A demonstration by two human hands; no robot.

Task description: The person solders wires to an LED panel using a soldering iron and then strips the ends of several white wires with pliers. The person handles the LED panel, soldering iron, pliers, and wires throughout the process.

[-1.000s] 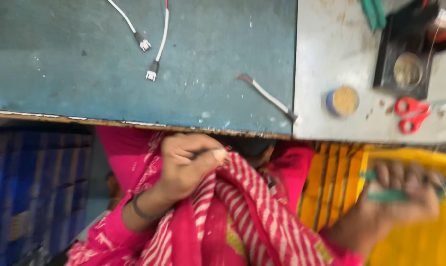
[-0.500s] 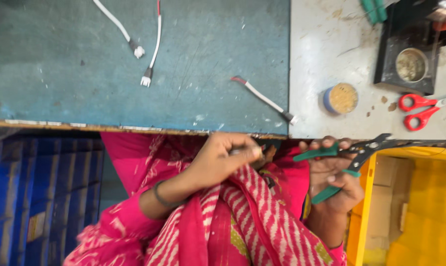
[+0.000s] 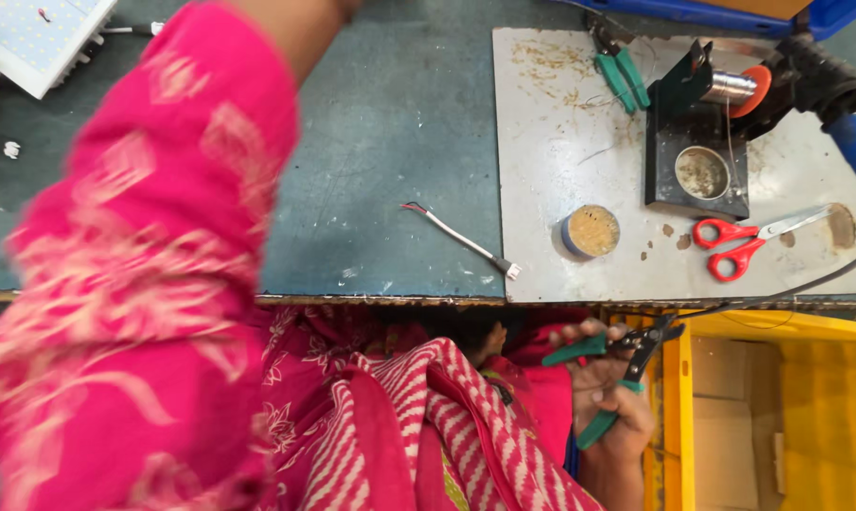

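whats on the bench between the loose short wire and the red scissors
In the head view, a small round tin of yellowish paste sits between the short wire and the red scissors, on the grey plate.

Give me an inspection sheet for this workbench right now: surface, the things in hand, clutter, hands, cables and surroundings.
Surface: blue-green bench top with a stained grey mat.
Things in hand: green-handled pliers, held below the bench edge.
Clutter: red scissors, small round tin, solder reel stand, second green-handled cutters.
Hands: right hand grips the pliers; left hand out of view, only its pink sleeve shows.
Cables: short loose wire with connector; thin black cord along the front edge.
Surroundings: yellow bin, white panel.
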